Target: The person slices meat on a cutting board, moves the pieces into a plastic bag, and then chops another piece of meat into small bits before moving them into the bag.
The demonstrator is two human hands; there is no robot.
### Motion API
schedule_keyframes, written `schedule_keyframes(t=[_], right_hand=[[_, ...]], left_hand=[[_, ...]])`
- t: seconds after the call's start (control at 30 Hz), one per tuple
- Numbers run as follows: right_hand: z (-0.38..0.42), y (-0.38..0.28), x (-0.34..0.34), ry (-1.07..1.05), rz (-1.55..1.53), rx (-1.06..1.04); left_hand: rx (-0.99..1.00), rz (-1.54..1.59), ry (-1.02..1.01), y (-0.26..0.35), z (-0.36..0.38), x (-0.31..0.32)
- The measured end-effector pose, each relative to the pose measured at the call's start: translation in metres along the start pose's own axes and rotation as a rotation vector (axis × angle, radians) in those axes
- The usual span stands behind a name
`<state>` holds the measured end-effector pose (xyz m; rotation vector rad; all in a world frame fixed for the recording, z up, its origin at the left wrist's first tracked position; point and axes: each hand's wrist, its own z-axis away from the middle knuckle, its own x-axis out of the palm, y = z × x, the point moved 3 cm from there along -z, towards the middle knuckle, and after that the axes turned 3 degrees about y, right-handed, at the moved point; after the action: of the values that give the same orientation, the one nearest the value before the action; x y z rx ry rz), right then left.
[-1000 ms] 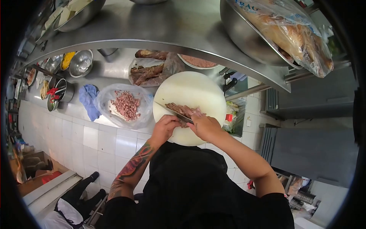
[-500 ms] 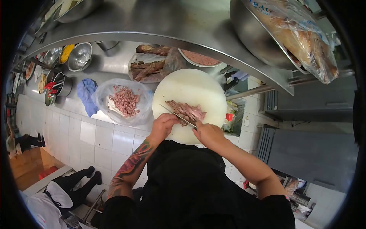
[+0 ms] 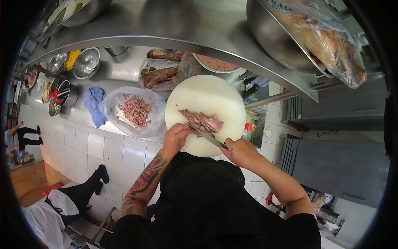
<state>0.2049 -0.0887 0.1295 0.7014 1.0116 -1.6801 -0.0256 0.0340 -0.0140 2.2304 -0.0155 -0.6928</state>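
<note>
On the round white cutting board [image 3: 203,91] lies a pile of sliced meat [image 3: 207,121]. My right hand [image 3: 239,152] is wrapped round the handle of a knife [image 3: 208,137], whose blade slants up and left along the lower left side of the meat. Close to the blade's tip, my left hand [image 3: 178,135] has its fingers closed at the meat's left edge; whether they pinch a piece is hidden. Left of the board, diced meat [image 3: 134,111] sits in a clear plastic bag [image 3: 108,99]. Behind the board are big dark pieces of meat [image 3: 161,76] in another bag.
A steel shelf [image 3: 178,20] crosses above the counter, carrying a large bowl [image 3: 273,37] with bagged meat [image 3: 327,41]. A blue cloth [image 3: 94,106], metal bowls [image 3: 86,63] and a bowl of minced meat [image 3: 216,63] stand around. Two people are at the left, one at lower left [image 3: 49,220].
My right hand has moved right and down with the knife, and more blade shows beside the meat. My left hand has barely moved. The person at lower left has shifted; another shows more fully.
</note>
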Motion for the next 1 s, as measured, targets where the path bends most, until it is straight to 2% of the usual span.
schedule_keyframes(t=[0.17, 0.23, 0.33, 0.57, 0.83, 1.0], right_hand=[[-0.02, -0.009, 0.013, 0.008, -0.038, 0.033], [-0.04, -0.014, 0.033, 0.129, -0.058, 0.026], [-0.05, -0.013, 0.035, 0.148, -0.085, -0.012], [-0.014, 0.003, 0.041, 0.237, -0.268, -0.004], [0.003, 0.021, 0.076, 0.464, -0.531, 0.05], [0.002, 0.063, 0.066, 0.618, -0.515, 0.178]], left_hand=[[-0.011, -0.019, -0.007, 0.003, -0.003, -0.004], [-0.031, 0.004, -0.003, 0.001, -0.001, -0.001], [-0.032, 0.009, -0.04, -0.003, 0.001, 0.0], [0.009, -0.017, -0.008, 0.0, -0.001, -0.004], [-0.105, -0.064, 0.048, 0.007, -0.013, -0.013], [-0.098, -0.093, -0.135, -0.006, -0.015, -0.012]])
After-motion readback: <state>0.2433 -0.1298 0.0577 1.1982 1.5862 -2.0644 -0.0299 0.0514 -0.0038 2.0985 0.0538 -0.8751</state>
